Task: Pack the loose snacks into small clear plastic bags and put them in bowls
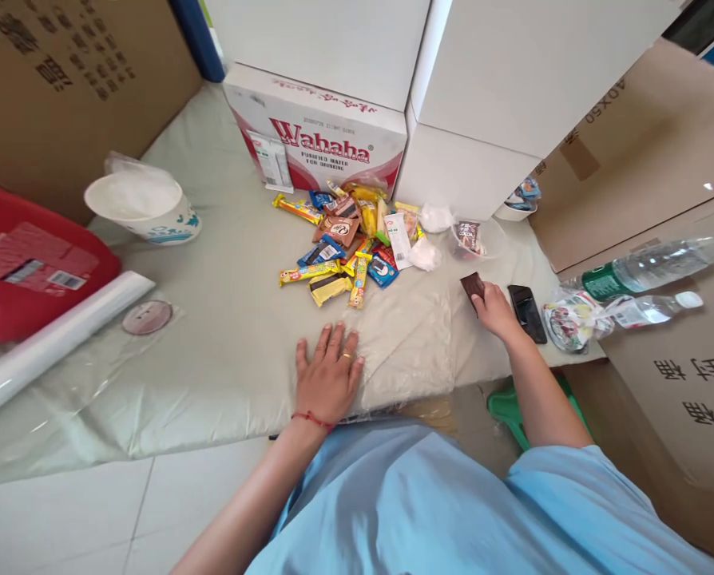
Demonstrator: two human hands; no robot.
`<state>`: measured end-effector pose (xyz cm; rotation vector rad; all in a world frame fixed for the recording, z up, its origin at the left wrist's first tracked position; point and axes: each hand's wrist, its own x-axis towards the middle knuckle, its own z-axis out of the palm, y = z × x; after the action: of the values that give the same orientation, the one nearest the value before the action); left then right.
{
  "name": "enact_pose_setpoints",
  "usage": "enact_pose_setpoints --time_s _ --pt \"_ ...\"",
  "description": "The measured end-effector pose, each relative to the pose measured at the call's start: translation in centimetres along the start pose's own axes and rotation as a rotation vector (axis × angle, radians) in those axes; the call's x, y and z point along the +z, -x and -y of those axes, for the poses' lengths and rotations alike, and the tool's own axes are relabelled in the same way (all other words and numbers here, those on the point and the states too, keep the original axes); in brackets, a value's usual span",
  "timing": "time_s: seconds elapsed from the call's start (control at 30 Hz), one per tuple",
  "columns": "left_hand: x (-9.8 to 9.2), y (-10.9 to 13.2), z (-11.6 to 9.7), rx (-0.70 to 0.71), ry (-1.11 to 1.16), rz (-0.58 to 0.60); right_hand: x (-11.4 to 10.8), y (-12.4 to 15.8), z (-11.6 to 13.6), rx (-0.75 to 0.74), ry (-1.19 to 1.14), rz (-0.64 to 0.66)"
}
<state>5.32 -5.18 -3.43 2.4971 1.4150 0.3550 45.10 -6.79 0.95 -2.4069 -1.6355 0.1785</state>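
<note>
My left hand (327, 375) lies flat on the covered table (231, 319), palm down with its fingers spread, just in front of a pile of wrapped snacks (339, 228). Between the fingers of my right hand (493, 310) is a dark brown packet (473, 292), held slightly above or against the table; which of the two I cannot tell. Beyond it stands a clear plastic bowl (485, 243) with a brown-and-white cocoa packet (468, 235) inside. A black phone (527, 313) lies right beside my right hand. Two white crumpled bundles (425, 254) sit between the pile and the bowl.
A red-and-white Wahaha carton (333, 140) and white boxes (470, 152) stand behind the pile. On the left are a paper tub (159, 212), a red jug (45, 267) and a white roll (69, 339). Plastic bottles (662, 263) lie right, above a green stool (506, 407).
</note>
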Motion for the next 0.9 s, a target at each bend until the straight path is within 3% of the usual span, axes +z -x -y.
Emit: enact_pose_setpoints --time_s 0.13,0.23,0.33,0.4,0.57,0.9 --pt "0.2 0.5 -0.6 -0.027 -0.003 0.008 -2.4 1.5 4.4 -0.268 -0.375 0.071" --pt "0.3 0.5 -0.6 -0.038 0.001 -0.001 -2.3 2.9 9.5 -0.617 -0.505 0.367" --pt "0.3 0.5 -0.6 -0.035 0.003 -0.007 -0.3 3.7 13.4 -0.83 -0.398 0.587" --pt "0.3 0.5 -0.6 -0.033 0.001 -0.006 1.1 4.1 14.7 -0.813 -0.224 0.576" --pt "0.3 0.5 -0.6 -0.038 -0.001 0.001 2.1 5.7 15.3 -0.657 0.011 0.345" --pt "0.3 0.6 -0.1 -0.064 0.072 -0.028 2.4 6.7 14.8 -0.616 0.05 0.328"
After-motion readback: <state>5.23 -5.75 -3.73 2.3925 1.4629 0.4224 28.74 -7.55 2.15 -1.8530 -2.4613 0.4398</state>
